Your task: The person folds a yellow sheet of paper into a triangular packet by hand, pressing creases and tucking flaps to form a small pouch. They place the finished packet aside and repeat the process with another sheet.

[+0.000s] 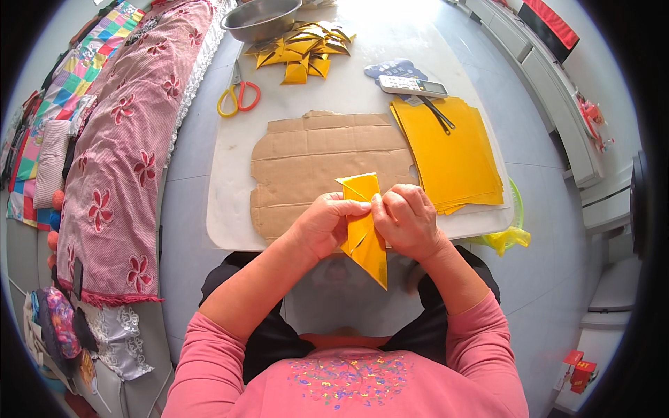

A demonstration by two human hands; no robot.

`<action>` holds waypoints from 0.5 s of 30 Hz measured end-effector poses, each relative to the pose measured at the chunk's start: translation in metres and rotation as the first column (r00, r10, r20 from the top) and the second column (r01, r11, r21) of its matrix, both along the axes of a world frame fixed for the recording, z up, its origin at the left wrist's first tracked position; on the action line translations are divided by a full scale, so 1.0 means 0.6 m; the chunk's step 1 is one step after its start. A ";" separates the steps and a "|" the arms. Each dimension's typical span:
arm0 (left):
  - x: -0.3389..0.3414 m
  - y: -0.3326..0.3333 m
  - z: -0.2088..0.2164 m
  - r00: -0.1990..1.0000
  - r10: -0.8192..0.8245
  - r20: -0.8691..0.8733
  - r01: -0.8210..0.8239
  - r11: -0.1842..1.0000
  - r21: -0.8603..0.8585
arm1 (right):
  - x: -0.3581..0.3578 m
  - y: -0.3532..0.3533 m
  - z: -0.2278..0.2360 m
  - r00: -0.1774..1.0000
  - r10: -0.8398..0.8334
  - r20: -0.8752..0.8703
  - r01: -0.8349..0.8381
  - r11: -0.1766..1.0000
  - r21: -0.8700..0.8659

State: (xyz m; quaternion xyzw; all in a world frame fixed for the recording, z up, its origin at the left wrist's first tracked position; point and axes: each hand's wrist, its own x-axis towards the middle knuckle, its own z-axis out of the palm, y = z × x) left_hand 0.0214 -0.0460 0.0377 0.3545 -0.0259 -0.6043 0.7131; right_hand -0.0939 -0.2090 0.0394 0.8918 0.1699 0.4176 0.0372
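Note:
Both my hands hold a folded piece of shiny gold paper (364, 240) over the front edge of the table. My left hand (326, 224) pinches its left side, thumb on top. On the paper's right edge my right hand (406, 217) is closed, its fingers curled and pressing near the upper middle. The piece has slanted folds, with a pointed lower end hanging toward my lap. Beneath and beyond my hands lies a flat sheet of brown cardboard (327, 150). To its right is a stack of flat gold paper sheets (453, 157).
Folded gold pieces (303, 52) lie heaped at the far side, beside a metal bowl (261, 21). Scissors (238, 94) with red and yellow handles rest at the table's left edge. A remote control (412, 86) and black tweezers-like tool (437, 115) lie by the stack. A patterned sofa cover (125, 153) stands left.

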 end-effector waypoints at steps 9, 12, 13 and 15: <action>0.004 0.009 0.006 0.993 0.088 0.079 -0.080 0.992 -0.094 | -0.004 0.015 -0.002 0.973 0.023 -0.232 0.168 0.616 0.769; 0.009 0.007 0.000 0.967 0.098 0.235 -0.085 0.994 -0.064 | -0.011 0.011 0.003 0.875 0.429 -0.225 0.228 0.045 0.973; 0.008 0.006 0.000 0.959 0.100 0.264 -0.088 0.994 -0.057 | -0.012 0.009 0.006 0.846 0.487 -0.218 0.251 -0.003 0.968; 0.006 0.004 0.000 0.941 0.104 0.322 -0.095 0.994 -0.045 | -0.013 0.003 0.012 0.780 0.596 -0.191 0.304 -0.094 0.948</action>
